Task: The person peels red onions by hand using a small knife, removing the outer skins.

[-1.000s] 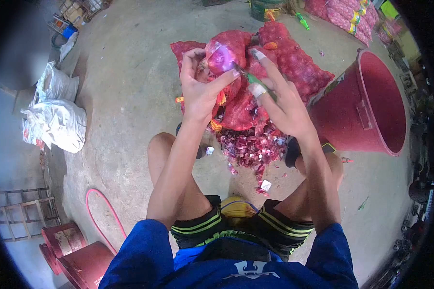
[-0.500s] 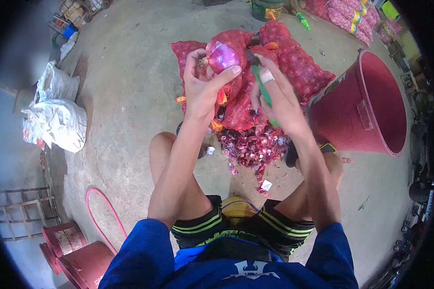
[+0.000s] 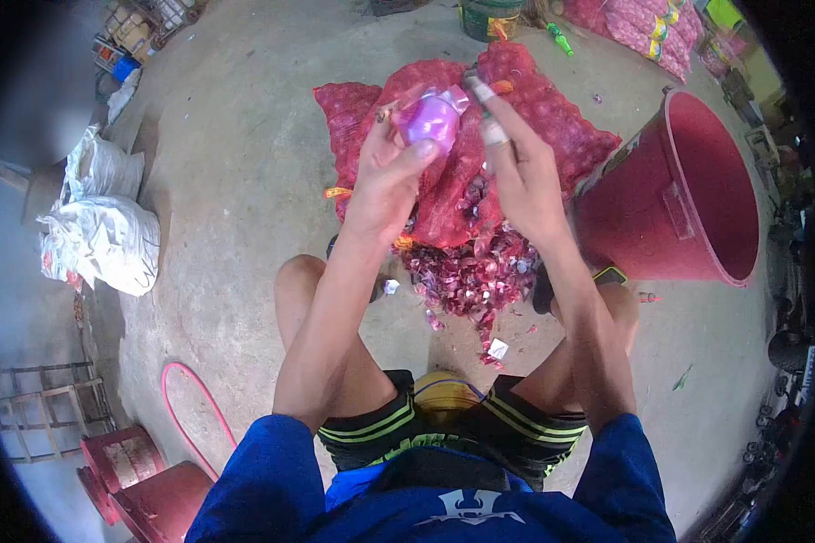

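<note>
A shiny purple onion (image 3: 432,122) is gripped by my left hand (image 3: 388,181), with the thumb pressed on its lower side. Just right of it is my right hand (image 3: 525,167), its fingers bent and two of them wrapped in pale tape. A bit of something green shows by those fingers; most of it is hidden, and I cannot make out what the hand holds. Behind both hands lie red mesh sacks of onions (image 3: 552,113). Below them a heap of loose onion skins (image 3: 475,276) is spread on the floor.
A large red tub (image 3: 625,226) stands at the right. White sacks (image 3: 109,237) are at the left, with a pink hose (image 3: 195,434) and red containers (image 3: 158,489) at the lower left. More full sacks (image 3: 638,27) and a green bucket (image 3: 489,18) are at the back.
My left hand has moved slightly right and down with the onion. My right hand has turned and come closer to it, and the green tool is now mostly hidden.
</note>
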